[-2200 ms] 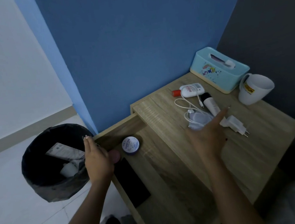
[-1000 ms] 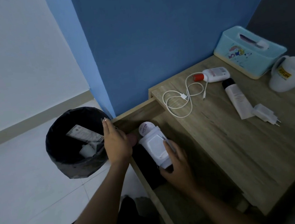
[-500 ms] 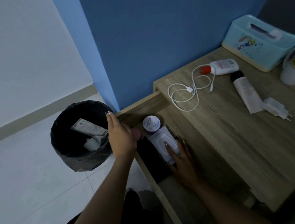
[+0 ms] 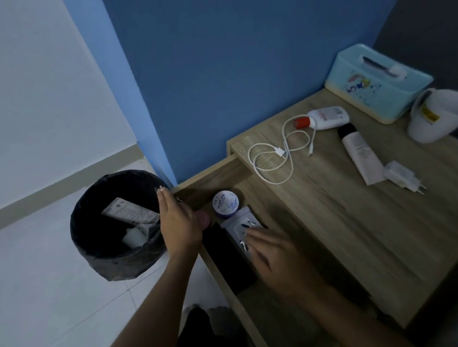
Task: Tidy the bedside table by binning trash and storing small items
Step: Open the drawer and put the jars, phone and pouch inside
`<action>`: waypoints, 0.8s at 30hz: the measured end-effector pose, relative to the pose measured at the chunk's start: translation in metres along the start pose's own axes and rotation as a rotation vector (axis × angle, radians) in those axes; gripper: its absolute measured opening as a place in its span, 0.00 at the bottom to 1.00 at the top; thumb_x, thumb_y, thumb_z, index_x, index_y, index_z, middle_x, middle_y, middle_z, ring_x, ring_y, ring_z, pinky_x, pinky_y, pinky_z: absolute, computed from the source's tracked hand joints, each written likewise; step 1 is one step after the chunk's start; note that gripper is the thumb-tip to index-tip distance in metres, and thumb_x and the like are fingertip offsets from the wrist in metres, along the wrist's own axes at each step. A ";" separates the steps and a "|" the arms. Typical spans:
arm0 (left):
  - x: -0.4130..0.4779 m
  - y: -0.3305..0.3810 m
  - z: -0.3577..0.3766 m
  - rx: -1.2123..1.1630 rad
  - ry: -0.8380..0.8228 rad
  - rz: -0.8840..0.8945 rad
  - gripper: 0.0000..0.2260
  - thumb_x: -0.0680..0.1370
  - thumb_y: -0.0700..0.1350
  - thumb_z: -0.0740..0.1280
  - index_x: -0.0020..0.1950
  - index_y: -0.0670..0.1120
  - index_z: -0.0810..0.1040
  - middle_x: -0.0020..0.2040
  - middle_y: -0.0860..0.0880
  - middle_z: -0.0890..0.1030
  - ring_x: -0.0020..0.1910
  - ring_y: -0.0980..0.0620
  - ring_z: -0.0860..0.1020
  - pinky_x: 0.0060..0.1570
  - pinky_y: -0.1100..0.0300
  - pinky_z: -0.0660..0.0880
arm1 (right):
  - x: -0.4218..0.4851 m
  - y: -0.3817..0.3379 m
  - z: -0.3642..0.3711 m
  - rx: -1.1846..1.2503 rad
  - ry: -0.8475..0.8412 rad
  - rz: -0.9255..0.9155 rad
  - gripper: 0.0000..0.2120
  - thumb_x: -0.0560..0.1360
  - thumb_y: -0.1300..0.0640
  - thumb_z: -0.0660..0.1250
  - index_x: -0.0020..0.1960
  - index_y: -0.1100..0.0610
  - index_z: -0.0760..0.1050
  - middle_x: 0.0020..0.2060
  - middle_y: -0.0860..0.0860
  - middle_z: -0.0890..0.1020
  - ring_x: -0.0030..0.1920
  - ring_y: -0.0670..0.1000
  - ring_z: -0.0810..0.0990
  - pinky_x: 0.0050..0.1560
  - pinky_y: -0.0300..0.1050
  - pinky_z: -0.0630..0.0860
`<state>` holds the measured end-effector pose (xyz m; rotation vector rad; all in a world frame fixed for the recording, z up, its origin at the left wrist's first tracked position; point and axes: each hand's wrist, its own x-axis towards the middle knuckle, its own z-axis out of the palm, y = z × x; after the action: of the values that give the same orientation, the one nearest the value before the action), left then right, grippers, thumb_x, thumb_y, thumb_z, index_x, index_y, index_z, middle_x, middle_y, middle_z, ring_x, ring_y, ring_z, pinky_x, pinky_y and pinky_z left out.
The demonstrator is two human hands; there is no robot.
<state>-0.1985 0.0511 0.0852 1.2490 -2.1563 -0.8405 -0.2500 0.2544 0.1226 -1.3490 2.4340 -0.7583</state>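
The bedside table's drawer [image 4: 227,294] is pulled out towards me. Inside it lie a round white-lidded jar [image 4: 225,202], a white packet [image 4: 238,225] and a flat black item [image 4: 226,259]. My left hand [image 4: 179,224] holds the drawer's front edge, thumb inside and fingers straight along the outside. Blurred, my right hand [image 4: 277,256] hovers with spread fingers at the near end of the white packet and holds nothing. On the tabletop lie a white cable [image 4: 274,159], a white bottle with a red cap [image 4: 327,118], a white tube [image 4: 361,155] and a charger plug [image 4: 402,177].
A black-lined bin [image 4: 93,245] stands on the floor left of the drawer, with packaging and white scraps inside. A pale blue tissue box [image 4: 377,82] and a white mug [image 4: 441,115] sit at the table's back right. The blue wall runs right behind the table.
My right hand carried the white packet from the tabletop into the drawer, laid it beside the jar and has let go. My left hand stayed on the drawer front.
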 end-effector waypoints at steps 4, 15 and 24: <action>-0.005 -0.004 -0.003 -0.079 -0.048 -0.098 0.24 0.81 0.43 0.52 0.76 0.39 0.52 0.74 0.36 0.62 0.72 0.39 0.64 0.69 0.45 0.65 | -0.002 0.027 -0.054 -0.070 0.309 -0.015 0.20 0.80 0.51 0.54 0.61 0.60 0.77 0.60 0.53 0.81 0.62 0.47 0.77 0.64 0.36 0.69; -0.019 0.011 -0.011 0.057 -0.148 -0.279 0.14 0.82 0.45 0.49 0.64 0.40 0.63 0.54 0.35 0.78 0.51 0.36 0.79 0.49 0.43 0.76 | 0.012 0.088 -0.054 -0.318 0.209 0.094 0.24 0.80 0.52 0.48 0.69 0.60 0.71 0.69 0.54 0.73 0.71 0.54 0.68 0.72 0.53 0.65; -0.025 0.017 -0.005 0.055 -0.117 -0.292 0.16 0.82 0.46 0.48 0.65 0.39 0.62 0.55 0.33 0.78 0.52 0.34 0.78 0.50 0.39 0.75 | 0.007 0.086 -0.054 -0.297 0.213 0.097 0.22 0.80 0.54 0.50 0.68 0.60 0.72 0.68 0.54 0.74 0.71 0.53 0.69 0.72 0.51 0.64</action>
<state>-0.1937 0.0783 0.0983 1.6064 -2.1289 -1.0000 -0.3398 0.3031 0.1201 -1.2927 2.8498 -0.5570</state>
